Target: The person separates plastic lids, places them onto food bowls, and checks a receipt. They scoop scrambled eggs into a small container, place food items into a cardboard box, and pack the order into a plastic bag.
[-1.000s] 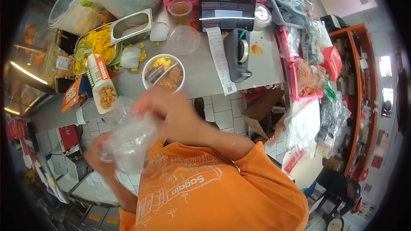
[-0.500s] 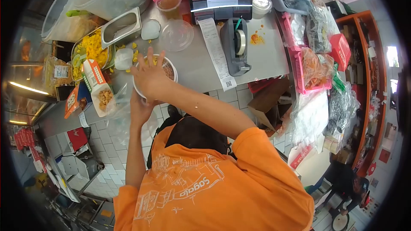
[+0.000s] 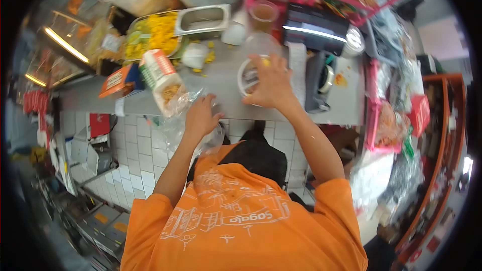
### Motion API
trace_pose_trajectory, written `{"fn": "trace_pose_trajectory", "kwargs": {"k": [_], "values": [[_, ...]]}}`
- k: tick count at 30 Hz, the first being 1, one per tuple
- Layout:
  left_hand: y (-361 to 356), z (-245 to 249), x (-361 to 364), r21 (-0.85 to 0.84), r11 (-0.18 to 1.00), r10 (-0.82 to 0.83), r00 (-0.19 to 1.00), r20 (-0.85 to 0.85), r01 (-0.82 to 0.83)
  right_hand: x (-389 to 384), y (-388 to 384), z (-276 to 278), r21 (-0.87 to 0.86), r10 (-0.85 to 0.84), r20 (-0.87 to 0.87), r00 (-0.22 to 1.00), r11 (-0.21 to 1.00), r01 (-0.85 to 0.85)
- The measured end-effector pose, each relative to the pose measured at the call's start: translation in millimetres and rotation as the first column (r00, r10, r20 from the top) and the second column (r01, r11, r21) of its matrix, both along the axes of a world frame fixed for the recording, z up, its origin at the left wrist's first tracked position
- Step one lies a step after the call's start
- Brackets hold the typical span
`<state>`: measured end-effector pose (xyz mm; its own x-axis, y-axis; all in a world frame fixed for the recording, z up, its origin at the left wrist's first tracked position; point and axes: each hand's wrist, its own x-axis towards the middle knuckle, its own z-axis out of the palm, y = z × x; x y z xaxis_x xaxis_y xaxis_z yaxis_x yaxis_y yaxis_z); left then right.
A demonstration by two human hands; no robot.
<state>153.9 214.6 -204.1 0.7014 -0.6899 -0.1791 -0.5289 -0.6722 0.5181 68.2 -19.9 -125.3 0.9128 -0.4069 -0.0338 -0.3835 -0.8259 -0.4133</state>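
My right hand [image 3: 271, 84] is spread over a round white-rimmed bowl [image 3: 246, 76] on the counter, thumb at the near rim and fingers across its right side. Dark contents show inside, partly covered by the hand. Beside the bowl's far edge lies a clear round plastic lid [image 3: 260, 44]. My left hand [image 3: 202, 116] is at the counter's front edge, on a crumpled clear plastic bag [image 3: 188, 133], with its thumb held away from the fingers. Just left of the bag, an orange-and-white carton [image 3: 159, 70] lies with fried pieces at its open end.
Behind stand a metal pan [image 3: 203, 19], a tray of yellow pieces [image 3: 150, 35], white lumps [image 3: 195, 55] and a cup of brown liquid [image 3: 263, 12]. A receipt strip [image 3: 297, 73], tape dispenser [image 3: 317, 83] and tablet [image 3: 316, 27] are at right, beside pink baskets [image 3: 372, 103].
My hands have come apart. The right hand has moved right with the bowl, nearer the receipt. The left hand has left the bowl and reached the plastic bag. The view has shifted too.
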Motion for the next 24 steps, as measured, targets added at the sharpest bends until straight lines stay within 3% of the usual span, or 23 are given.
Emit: {"fn": "trace_pose_trajectory", "kwargs": {"k": [1,2,5,7,8,9,10,11,13,14,15,16,17,18,19,21,23,24], "values": [[20,3,8,0.236,0.972,-0.008,0.999,0.041,-0.002,2,0,1,0.002,0.034,0.029,0.999,0.999,-0.034],[33,7,10,0.239,0.970,0.025,0.998,0.061,-0.039,0,2,2,-0.005,0.009,0.021,1.000,1.000,-0.009],[52,10,17,0.203,0.969,0.109,0.983,0.150,-0.138,6,5,18,-0.020,-0.002,-0.009,1.000,1.000,0.002],[68,1,21,-0.046,0.976,0.211,0.877,0.431,-0.212,4,2,27,-0.025,-0.016,-0.058,0.998,1.000,0.015],[77,5,22,-0.056,0.974,0.222,0.876,0.429,-0.219,4,0,30,-0.042,-0.049,0.028,0.998,0.998,0.051],[88,16,23,-0.034,0.985,0.173,0.942,0.288,-0.170,6,-1,34,-0.054,-0.082,0.118,0.990,0.995,0.089],[97,26,22,-0.018,0.993,0.117,0.983,0.139,-0.116,6,-2,44,-0.059,-0.076,0.120,0.990,0.995,0.084],[103,38,17,-0.019,0.992,0.124,0.983,0.138,-0.122,5,-2,64,-0.046,-0.089,0.098,0.991,0.995,0.094],[115,69,10,-0.123,0.948,0.304,0.949,0.079,-0.293,6,1,92,-0.034,-0.087,0.082,0.993,0.995,0.090],[119,89,7,-0.124,0.944,0.318,0.945,0.083,-0.306,4,4,102,0.179,0.006,0.131,0.991,0.984,-0.029],[119,113,2,-0.227,0.880,0.443,0.894,0.073,-0.418,0,11,105,0.376,0.086,0.193,0.977,0.914,-0.154],[120,134,-3,-0.324,0.793,0.558,0.829,0.048,-0.515,-1,27,104,0.814,0.041,0.135,0.990,0.564,-0.135],[119,152,-6,-0.324,0.786,0.569,0.821,0.048,-0.526,7,43,92,0.918,0.125,0.163,0.979,0.344,-0.197],[119,168,-9,-0.498,0.687,0.574,0.815,-0.072,-0.528,17,64,75,0.969,0.198,0.204,0.959,0.100,-0.227],[118,181,-13,-0.648,0.554,0.550,0.814,-0.186,-0.523,25,99,66,0.991,0.187,0.116,0.975,-0.092,-0.100],[116,202,-23,-0.684,0.551,0.493,0.848,-0.195,-0.478,57,149,15,0.874,0.464,-0.033,0.885,-0.415,0.250],[123,218,-31,-0.721,0.547,0.422,0.884,-0.202,-0.426,75,199,5,0.858,0.228,-0.038,0.973,-0.492,0.148],[129,223,-36,-0.796,0.520,0.385,0.917,-0.107,-0.311,81,200,0,0.860,0.222,-0.038,0.974,-0.490,0.145]]}}
